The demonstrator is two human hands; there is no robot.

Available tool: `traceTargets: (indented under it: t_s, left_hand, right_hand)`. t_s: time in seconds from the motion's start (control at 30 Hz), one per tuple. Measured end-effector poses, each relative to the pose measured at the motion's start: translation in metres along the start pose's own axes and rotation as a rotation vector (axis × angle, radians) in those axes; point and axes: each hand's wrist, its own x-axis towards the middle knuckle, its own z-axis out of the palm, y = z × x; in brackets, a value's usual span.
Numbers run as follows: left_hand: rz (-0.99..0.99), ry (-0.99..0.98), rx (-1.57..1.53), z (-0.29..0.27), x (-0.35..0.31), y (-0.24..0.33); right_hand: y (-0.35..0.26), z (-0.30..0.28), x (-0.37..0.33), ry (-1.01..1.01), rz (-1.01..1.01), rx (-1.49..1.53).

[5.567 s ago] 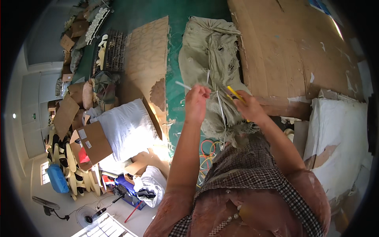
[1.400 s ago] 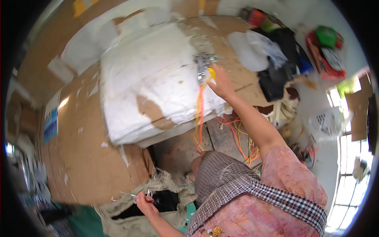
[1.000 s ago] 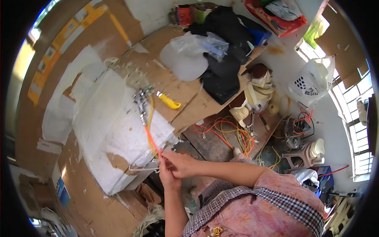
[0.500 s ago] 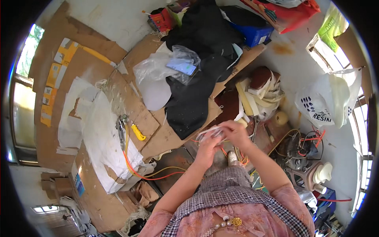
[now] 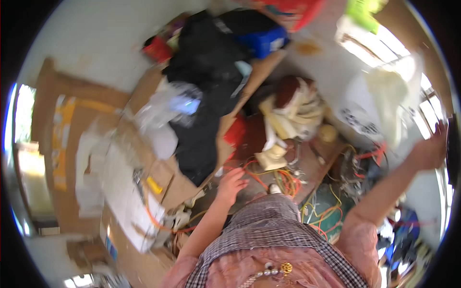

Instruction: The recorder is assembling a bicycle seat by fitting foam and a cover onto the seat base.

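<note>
the camera picture is blurred now, and the view has turned a little since half a second ago, so most things stand further to the left. at that time both hands were together around a thin pale thing; now they are wide apart, and where this thing went i cannot tell. the left hand point(image 5: 232, 185) is just below the centre, toward six o'clock, with fingers loosely spread and nothing visible in its grasp. near it, at four o'clock, is the tangle of thin orange and yellow hoses point(image 5: 286, 184). the right hand point(image 5: 430, 150) has gone out to three o'clock, near the rim; its grip is too blurred, so i cannot tell whether it has hold of something. the big white translucent plastic bag point(image 5: 357, 113) is near it, between two and three o'clock. at eight o'clock, the yellow-handled cutter point(image 5: 154, 185) lies on the brown cardboard point(image 5: 174, 178), as before, beside the silver metal spray gun point(image 5: 138, 178).
</note>
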Motion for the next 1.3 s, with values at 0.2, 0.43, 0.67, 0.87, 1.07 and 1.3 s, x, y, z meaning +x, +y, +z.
traceTargets:
  t_s: [0.2,0.43,0.67,0.87,1.07,1.3]
  left_hand:
    - [-0.028,0.131,0.045,-0.011,-0.001,0.0]
    - [-0.014,0.165,0.062,-0.041,-0.013,-0.013]
    - [-0.078,0.46,0.027,-0.11,-0.038,-0.032]
    - [-0.16,0.505,0.2,-0.121,-0.034,-0.051]
    - [-0.206,0.594,0.329,-0.142,-0.044,-0.065]
    - [-0.232,0.489,0.474,-0.137,-0.025,-0.074]
  right_hand:
    - [0.093,0.081,-0.076,-0.695,0.454,-0.151]
    - [0.085,0.072,0.012,-0.412,0.488,-0.074]
    - [0.119,0.156,-0.004,-0.29,0.411,-0.201]
    - [0.25,0.121,0.092,-0.775,-0.348,-1.144]
    - [0.181,0.152,0.071,-1.481,0.179,-1.41]
    - [0.19,0.13,0.071,-1.193,-0.002,-0.833]
